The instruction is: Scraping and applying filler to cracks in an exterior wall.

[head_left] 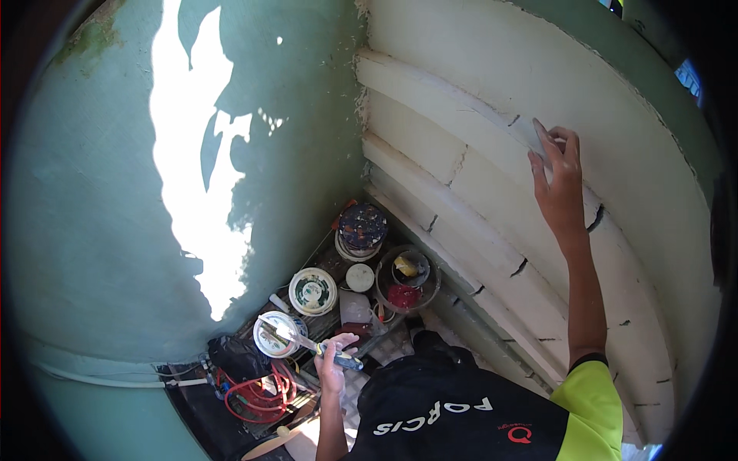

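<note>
Left hand: I see my left hand (332, 367) gripping a putty knife (307, 343) low over the paint tubs (312, 291).
Right hand: my right hand (558, 183) lies flat, fingers spread, on the white moulding (461, 165).

Buckets (361, 230) in the corner, hose coil (261, 392) left, ledges (477, 200) right
</note>
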The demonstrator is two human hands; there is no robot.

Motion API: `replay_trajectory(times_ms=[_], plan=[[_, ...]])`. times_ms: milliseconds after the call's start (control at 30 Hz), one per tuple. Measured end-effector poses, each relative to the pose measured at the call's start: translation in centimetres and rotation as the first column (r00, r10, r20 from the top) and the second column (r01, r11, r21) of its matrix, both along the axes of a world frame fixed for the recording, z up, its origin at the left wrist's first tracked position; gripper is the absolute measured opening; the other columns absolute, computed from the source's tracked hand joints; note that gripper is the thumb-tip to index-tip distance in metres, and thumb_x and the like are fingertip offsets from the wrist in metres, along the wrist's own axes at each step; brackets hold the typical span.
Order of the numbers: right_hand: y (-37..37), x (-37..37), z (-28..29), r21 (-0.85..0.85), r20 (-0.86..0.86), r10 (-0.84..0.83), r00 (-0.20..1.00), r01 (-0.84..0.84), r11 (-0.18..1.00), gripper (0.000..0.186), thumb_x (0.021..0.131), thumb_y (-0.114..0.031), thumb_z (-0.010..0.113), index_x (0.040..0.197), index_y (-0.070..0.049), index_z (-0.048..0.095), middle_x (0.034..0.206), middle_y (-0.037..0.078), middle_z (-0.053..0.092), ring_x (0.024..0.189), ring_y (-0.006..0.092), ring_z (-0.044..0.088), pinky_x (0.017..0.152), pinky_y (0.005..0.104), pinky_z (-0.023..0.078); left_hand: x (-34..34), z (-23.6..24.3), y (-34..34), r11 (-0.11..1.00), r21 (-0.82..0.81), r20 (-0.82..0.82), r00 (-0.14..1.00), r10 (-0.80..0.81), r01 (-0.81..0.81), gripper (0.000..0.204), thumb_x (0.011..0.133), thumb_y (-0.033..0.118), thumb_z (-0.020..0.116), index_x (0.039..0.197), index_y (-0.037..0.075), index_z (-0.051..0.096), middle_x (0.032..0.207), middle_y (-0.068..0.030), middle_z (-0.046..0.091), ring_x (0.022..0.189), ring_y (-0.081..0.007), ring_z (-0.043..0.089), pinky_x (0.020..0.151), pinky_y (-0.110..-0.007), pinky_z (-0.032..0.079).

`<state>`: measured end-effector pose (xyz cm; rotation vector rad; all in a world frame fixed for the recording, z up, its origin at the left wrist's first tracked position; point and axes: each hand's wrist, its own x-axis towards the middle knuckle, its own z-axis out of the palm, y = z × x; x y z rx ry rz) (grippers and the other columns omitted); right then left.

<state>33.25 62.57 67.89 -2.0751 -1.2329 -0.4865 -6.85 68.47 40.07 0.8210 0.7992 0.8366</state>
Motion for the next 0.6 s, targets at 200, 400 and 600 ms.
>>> replay_trajectory(times_ms=[200,400,600], plan=[[1.7,4.1,-1.7,-0.123,0.681,-0.156,0.715,0.321,0.939,0.035,0.090,-0.007,0.058,0.125,-0.002,0.062,0.113,0.014,0.057,0.106,0.0259,0.055,0.093,0.0373,0.047,0.1,1.2,1.2,0.994,0.026,-0.021,0.994,0.103,-0.103,0.023,0.098,0.028,0.048,0.094,0.006,0.053,0.111,-0.0188,0.065,0.103,-0.0310,0.065,0.082,-0.040,0.053],[2.0,4.5,-1.1,-0.139,0.607,-0.101,0.788,0.230,0.963,0.028,0.090,-0.009,0.059,0.116,-0.004,0.068,0.099,0.013,0.062,0.098,0.0272,0.058,0.087,0.0360,0.050,-0.2,0.8,0.8,0.994,0.051,-0.020,0.995,0.093,-0.092,0.020,0.098,0.028,0.050,0.098,0.008,0.052,0.112,-0.0173,0.064,0.104,-0.0330,0.064,0.081,-0.039,0.052],[10.1,6.2,-1.5,-0.097,0.505,0.026,0.863,0.027,0.995,0.017,0.093,-0.007,0.053,0.090,0.000,0.068,0.084,0.017,0.062,0.088,0.0317,0.062,0.078,0.0417,0.051,2.7,3.4,0.0,0.997,0.048,-0.004,0.998,-0.063,0.063,0.018,0.098,0.026,0.049,0.094,0.009,0.053,0.112,-0.0172,0.064,0.106,-0.0325,0.063,0.084,-0.038,0.050]])
